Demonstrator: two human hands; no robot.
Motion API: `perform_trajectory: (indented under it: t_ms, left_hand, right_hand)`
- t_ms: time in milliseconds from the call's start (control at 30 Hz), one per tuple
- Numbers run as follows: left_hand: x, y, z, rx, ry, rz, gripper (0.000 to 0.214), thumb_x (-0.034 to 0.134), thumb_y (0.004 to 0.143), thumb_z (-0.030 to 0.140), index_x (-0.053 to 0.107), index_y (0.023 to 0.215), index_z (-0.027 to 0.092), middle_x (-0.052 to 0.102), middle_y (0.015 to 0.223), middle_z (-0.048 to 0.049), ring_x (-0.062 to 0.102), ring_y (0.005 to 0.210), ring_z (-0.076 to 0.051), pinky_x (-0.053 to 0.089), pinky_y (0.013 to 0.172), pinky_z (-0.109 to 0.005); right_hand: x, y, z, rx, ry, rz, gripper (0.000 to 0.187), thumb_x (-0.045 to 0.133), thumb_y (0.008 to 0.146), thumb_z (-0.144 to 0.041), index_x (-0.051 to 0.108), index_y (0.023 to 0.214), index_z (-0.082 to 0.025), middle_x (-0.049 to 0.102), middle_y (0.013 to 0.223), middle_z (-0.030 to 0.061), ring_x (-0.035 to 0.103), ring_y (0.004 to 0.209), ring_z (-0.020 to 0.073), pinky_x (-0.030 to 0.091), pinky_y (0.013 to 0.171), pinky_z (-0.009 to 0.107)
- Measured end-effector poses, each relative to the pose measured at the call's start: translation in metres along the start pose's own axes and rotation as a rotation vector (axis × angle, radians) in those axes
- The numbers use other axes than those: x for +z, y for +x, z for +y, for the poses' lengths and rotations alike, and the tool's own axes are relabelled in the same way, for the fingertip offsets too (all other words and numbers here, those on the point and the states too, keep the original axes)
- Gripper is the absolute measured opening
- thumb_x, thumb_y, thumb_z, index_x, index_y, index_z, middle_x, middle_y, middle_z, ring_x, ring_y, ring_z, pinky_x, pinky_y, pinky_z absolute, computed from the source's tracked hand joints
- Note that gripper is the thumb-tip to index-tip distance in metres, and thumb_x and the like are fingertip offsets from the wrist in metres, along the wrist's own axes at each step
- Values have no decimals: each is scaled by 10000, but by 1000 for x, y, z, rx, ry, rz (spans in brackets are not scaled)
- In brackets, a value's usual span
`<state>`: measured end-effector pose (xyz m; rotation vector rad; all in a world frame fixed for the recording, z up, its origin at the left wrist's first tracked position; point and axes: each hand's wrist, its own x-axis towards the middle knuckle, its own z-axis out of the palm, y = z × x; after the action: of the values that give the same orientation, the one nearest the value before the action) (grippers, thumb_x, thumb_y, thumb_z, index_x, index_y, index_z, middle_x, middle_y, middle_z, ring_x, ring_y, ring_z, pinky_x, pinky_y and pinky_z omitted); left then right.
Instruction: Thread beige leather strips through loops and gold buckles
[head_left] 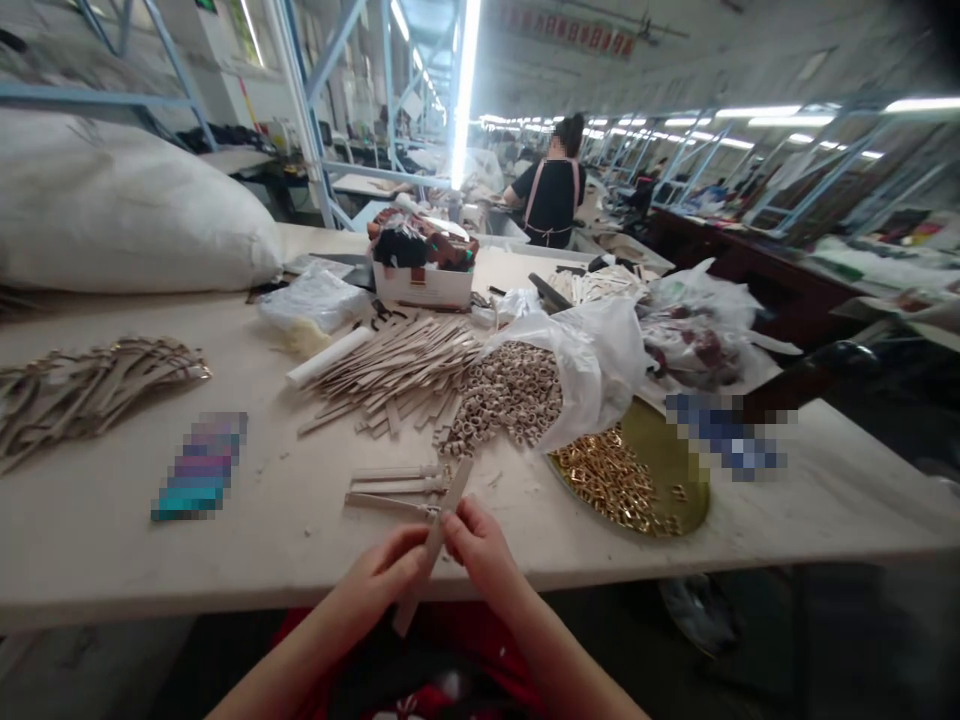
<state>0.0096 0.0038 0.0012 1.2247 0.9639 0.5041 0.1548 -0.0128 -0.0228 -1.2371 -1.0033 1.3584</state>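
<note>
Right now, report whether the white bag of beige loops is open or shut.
Open: beige loops spill from the white bag onto the table.

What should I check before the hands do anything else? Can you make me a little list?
1. Strip held: ok, the left hand and right hand both grip it.
2. Gold metal pieces on the green dish: ok, a heap lies there.
3. Small loops kept inside the white bag: not ok, many lie outside its mouth on the table.
4. More loose strips nearby: ok, a pile lies beyond the hands.
5. Gold piece on the held strip: cannot tell, the hands cover part of it.
</note>
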Motion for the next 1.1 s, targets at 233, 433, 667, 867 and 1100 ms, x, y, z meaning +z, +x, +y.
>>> perform_trajectory:
  t_ms: [233,433,667,867,1100]
  left_hand:
    - [18,28,18,-23,-83,21,304,540,750,400,637,848,129,658,855,-66,582,837,-204,444,769,-287]
    - [22,18,22,-349,-559,-17,260,541,757,217,555,998,120,659,916,-114,632,796,-177,497,712,-287]
    - [28,16,21,-417,-731,-55,268,533,730,99,537,998,101,653,930,-121,643,792,-171,516,714,-299]
    - [31,22,24,-441,-749,-38,291,533,716,54,528,1004,96,648,922,-118,639,791,-171,518,703,-292]
    - [28,29,20,-466,-798,-4,297,514,708,25,533,997,89,640,945,-131,637,809,-179,522,699,-290]
  right_hand:
    - [-36,-31,-9,-52,-418,-111,270,428,828,-362,549,685,-168,495,584,-24,441,544,104,348,516,215]
    - [-164,-23,-4,-107,-940,405,298,439,796,-425,589,808,-168,618,759,63,553,709,196,406,651,299]
    - [-169,17,-9,-240,-1122,351,260,425,812,-342,600,886,-164,640,840,88,580,762,212,437,696,325]
    - [-121,87,-13,-384,-1367,189,330,371,845,-179,503,1143,-129,596,1078,132,550,980,210,411,817,309]
    - [-126,109,-3,-214,-1585,242,274,496,804,-206,568,1064,-154,586,905,145,582,738,229,392,623,304]
